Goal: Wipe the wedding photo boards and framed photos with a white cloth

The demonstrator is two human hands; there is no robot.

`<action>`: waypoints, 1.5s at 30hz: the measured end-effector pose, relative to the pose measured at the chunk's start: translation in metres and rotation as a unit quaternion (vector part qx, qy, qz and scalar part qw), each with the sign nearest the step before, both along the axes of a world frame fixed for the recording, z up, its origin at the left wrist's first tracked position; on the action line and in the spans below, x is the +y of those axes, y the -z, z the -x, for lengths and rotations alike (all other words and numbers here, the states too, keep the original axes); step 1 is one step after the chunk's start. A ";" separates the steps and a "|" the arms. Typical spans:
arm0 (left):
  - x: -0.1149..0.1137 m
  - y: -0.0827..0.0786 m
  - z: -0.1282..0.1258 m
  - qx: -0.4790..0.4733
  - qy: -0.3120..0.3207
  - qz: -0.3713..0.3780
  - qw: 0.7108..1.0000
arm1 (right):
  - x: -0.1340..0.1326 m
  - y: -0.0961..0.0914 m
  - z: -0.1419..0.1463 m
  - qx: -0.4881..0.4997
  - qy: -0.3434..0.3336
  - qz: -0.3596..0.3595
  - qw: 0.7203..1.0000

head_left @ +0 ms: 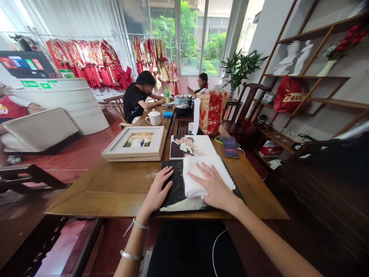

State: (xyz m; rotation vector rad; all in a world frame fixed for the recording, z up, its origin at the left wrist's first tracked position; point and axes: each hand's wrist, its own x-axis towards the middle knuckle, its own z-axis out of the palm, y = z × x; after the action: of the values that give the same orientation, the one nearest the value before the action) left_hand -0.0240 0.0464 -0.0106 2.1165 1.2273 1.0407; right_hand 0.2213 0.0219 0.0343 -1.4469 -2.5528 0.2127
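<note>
A flat black board (pixel 176 189) lies at the near edge of the wooden table, its surface marked with pale specks. My left hand (pixel 158 188) rests on the board's left edge, fingers extended and nothing in them. On the board's right half is a folded white towel (pixel 223 171). My right hand (pixel 216 188) lies flat on this towel with its fingers spread. A thin pale sheet (pixel 181 206) shows below the towel along the board's near edge. Just beyond the towel lies a wedding photo panel (pixel 198 146), its near edge partly covered.
Stacked white picture frames (pixel 115 148) sit at the left. Two phones (pixel 230 148) lie at the right, one with a cable. Farther back stand a paper bag (pixel 212 111), a white lidded mug (pixel 154 117) and a pot (pixel 184 110). Two people sit along the table.
</note>
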 end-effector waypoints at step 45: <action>0.000 0.000 0.000 -0.002 0.005 -0.008 1.000 | 0.019 0.001 -0.041 0.006 0.021 0.020 1.000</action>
State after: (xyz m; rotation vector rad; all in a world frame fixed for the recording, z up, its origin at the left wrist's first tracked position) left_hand -0.0239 0.0467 -0.0109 2.1285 1.2097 1.0542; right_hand 0.2627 0.0411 0.0337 -1.5083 -2.5195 0.2667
